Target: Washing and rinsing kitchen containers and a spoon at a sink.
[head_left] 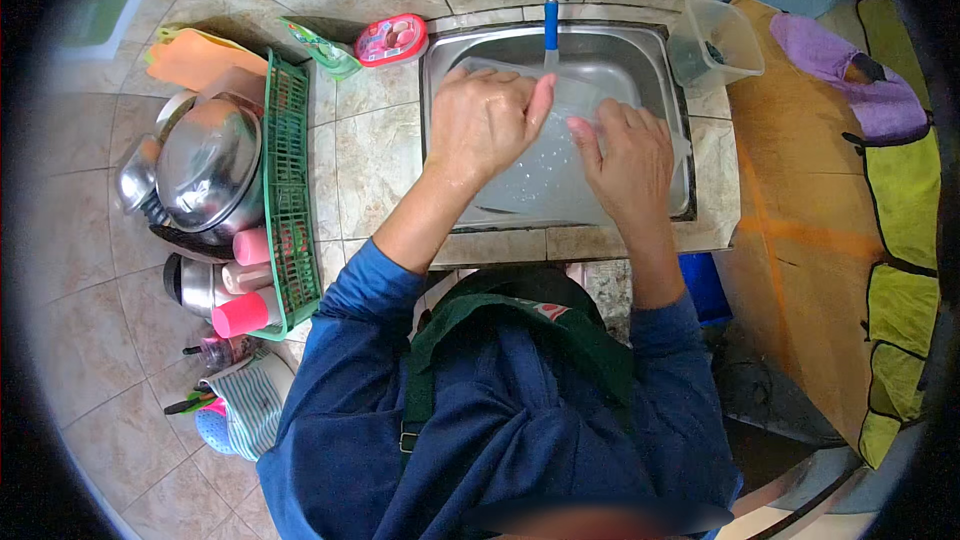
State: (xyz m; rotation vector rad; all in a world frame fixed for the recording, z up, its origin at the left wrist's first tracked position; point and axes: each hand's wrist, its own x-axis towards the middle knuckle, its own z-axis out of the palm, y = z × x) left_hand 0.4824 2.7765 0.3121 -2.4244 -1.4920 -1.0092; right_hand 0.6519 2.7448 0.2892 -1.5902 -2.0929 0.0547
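Over the steel sink (pixel 640 58), a clear, flat-looking plastic piece (pixel 535 175) dotted with water drops is held between my hands. It could be a lid or a container; its full shape is unclear. My left hand (pixel 487 118) is closed on its far left part, thumb pointing inward. On its right side, my right hand (pixel 632 152) grips it with bent fingers, thumb toward the middle. The blue tap spout (pixel 551 26) points down between the hands, with what looks like water at its end.
Left of the sink, a green dish rack (pixel 288 190) holds steel pots (pixel 210 165) and pink cups (pixel 245 312). A pink tub (pixel 391 39) and a green pouch (pixel 325 48) sit behind it. At the sink's right corner stands a clear container (pixel 715 43); a purple cloth (pixel 850 80) hangs farther right.
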